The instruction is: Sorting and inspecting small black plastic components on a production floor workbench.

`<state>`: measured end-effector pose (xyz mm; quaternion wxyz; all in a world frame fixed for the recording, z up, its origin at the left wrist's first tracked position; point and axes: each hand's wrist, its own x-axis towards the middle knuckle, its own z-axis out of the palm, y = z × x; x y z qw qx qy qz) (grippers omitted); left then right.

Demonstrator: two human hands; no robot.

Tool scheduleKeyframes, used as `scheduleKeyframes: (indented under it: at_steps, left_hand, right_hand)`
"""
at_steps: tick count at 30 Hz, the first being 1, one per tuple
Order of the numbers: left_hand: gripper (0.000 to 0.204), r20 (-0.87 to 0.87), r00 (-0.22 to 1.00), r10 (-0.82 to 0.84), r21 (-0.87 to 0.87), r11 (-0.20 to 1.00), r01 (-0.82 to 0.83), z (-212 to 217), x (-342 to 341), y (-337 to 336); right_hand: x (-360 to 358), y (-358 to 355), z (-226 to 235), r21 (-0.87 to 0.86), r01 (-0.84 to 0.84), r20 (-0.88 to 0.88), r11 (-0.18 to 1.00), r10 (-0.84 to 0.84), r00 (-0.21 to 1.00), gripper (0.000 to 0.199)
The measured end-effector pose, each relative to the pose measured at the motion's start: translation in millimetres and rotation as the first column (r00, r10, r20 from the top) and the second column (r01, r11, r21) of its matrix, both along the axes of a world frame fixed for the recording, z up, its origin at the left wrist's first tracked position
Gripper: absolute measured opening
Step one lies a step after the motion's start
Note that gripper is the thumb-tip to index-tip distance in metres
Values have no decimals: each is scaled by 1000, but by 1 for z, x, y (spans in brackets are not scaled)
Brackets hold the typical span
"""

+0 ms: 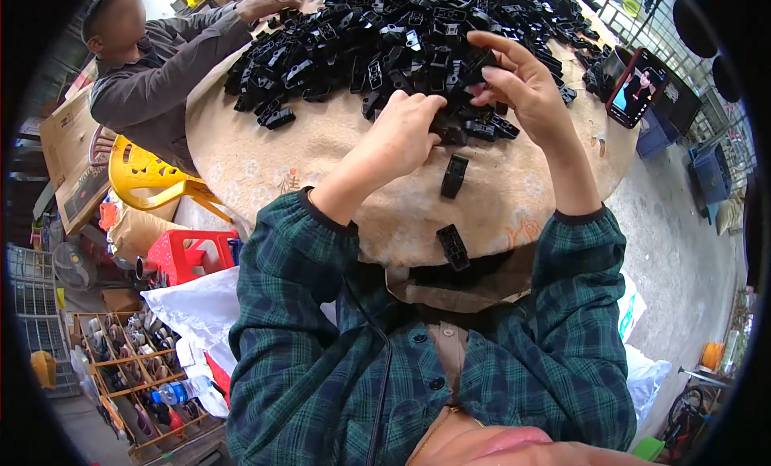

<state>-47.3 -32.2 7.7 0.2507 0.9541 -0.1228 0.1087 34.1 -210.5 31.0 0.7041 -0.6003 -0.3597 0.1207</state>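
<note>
Right hand: raised at upper right of centre (526, 89), thumb and forefinger pinching one black moulded plastic housing (480, 66), other fingers curled.
Left hand: centre of frame (408, 129), fingers bent together at the heap's front edge; whether they grip a piece, cannot tell.
Housing heap: black plastic housings (345, 44), piled across the top of the frame.
Loose housings: two, below the heap; one just right of centre (454, 177), one near the table's front edge (453, 248).
Handling note: likely best held by the side walls, tilted to show the hollow face; pieces drawn singly from the heap's front, lest it slide; sleeves clear of the edge piece, which could be knocked off.
Table covering: beige, floral-patterned cloth (317, 153).
Phone: lit smartphone (638, 87), upper right.
Co-worker: hand (271, 0) at the heap, upper left.
Seat: yellow plastic chair (148, 177), left.
</note>
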Motion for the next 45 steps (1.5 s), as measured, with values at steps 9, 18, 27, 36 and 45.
scheduleKeyframes:
  at_steps: [9, 18, 27, 36, 45]
  left_hand:
    - [31, -250, 890, -381, -911, 404, -83, 28, 4, 17]
    - [32, -255, 793, -553, -960, 49, -274, 15, 14, 22]
    - [27, -151, 932, -331, -908, 420, 2, 15, 14, 16]
    - [25, -156, 952, -263, -865, 502, -3, 17, 9, 7]
    - [34, -89, 968, -235, -988, 145, -56, 8, 13, 3]
  right_hand:
    - [2, 7, -12, 3, -112, 406, 994, 101, 908, 31]
    - [-3, 5, -5, -188, 21, 447, 982, 67, 892, 29]
    - [-1, 8, -11, -124, 114, 275, 986, -76, 958, 30]
    - [-9, 17, -17, -53, 284, 410, 957, -239, 880, 28]
    - [-16, 23, -18, -40, 403, 771, 914, -228, 594, 43]
